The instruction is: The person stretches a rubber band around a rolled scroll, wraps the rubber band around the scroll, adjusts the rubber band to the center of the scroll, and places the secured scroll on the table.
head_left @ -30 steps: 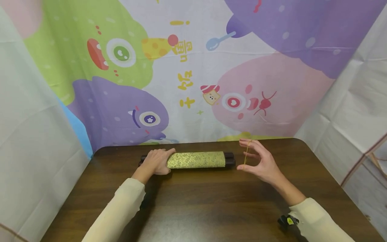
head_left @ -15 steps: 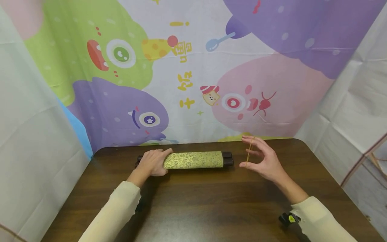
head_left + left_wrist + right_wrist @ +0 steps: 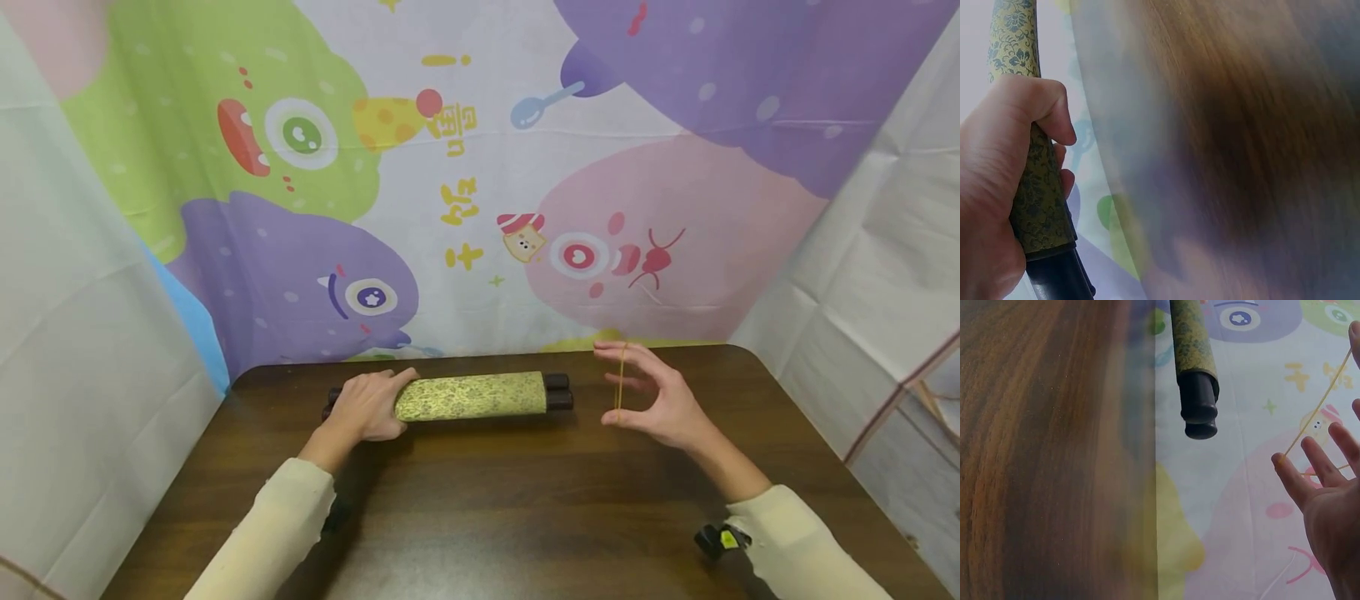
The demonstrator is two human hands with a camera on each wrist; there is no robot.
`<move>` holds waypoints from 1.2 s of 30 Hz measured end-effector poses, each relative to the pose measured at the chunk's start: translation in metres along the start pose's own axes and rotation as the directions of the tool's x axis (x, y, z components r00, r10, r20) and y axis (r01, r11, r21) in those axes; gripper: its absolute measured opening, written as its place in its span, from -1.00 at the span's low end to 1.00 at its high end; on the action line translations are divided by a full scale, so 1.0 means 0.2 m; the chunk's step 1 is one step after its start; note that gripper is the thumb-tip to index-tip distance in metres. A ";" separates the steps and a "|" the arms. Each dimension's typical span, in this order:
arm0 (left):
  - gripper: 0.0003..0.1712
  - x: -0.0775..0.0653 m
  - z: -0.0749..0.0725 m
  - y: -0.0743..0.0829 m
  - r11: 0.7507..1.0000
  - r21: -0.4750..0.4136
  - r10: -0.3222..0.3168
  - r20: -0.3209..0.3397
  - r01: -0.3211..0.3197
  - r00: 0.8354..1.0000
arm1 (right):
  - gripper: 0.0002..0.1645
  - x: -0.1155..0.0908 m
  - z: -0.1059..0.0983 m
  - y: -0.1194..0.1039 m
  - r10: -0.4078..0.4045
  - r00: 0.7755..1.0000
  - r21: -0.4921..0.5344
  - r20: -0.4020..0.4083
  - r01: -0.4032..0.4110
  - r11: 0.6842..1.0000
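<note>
My left hand [image 3: 366,410] grips the left part of a rolled scroll [image 3: 472,397] covered in yellow-green brocade. Two dark rollers [image 3: 558,392] stick out at each end. In the left wrist view the thumb and fingers curl round the brocade [image 3: 1041,206] near one end. To the right, apart from the scroll, my right hand [image 3: 663,402] faces it with the fingers spread. A thin yellow rubber band [image 3: 620,383] is stretched between the thumb and fingers of that hand. The right wrist view shows the scroll's end [image 3: 1197,403] beyond the band.
Beneath lies a brown wood-grain table [image 3: 480,508] with rounded far corners. Behind it hangs a curtain [image 3: 480,317] printed with cartoon monsters. Pale cloth walls [image 3: 885,275] close in both sides. A small dark device [image 3: 716,542] sits at the right sleeve.
My left hand has slid leftward with the scroll, which now slants slightly up to the right. The right hand has shifted a little to the right, widening the gap to the scroll.
</note>
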State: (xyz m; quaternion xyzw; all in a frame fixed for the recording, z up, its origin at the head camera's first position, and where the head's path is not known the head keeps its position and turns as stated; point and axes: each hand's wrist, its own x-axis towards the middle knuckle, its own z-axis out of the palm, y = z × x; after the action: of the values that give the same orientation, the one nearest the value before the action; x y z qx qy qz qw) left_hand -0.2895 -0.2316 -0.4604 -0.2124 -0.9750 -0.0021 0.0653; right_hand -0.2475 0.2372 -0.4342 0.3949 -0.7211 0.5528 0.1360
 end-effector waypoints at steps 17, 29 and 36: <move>-0.14 -0.10 -0.04 -0.03 1.000 0.012 0.013 -0.058 -0.012 0.998 | 0.02 0.00 -0.01 0.03 -0.013 0.999 0.063 0.039 0.010 0.998; -0.13 -0.16 -0.08 -0.04 0.998 0.044 0.047 -0.127 -0.042 0.991 | 0.02 0.00 -0.01 0.02 0.028 0.999 0.056 0.040 -0.030 0.998; -0.11 -0.19 -0.11 -0.04 0.999 0.025 0.034 -0.155 -0.031 0.987 | 0.01 -0.01 -0.02 0.04 0.033 0.999 0.056 0.039 -0.035 0.998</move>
State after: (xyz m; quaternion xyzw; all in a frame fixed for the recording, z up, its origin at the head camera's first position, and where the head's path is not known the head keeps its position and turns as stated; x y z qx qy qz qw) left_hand -0.2559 -0.2546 -0.4425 -0.2268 -0.9633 -0.0068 0.1435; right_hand -0.2526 0.2427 -0.4391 0.3967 -0.7142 0.5677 0.1015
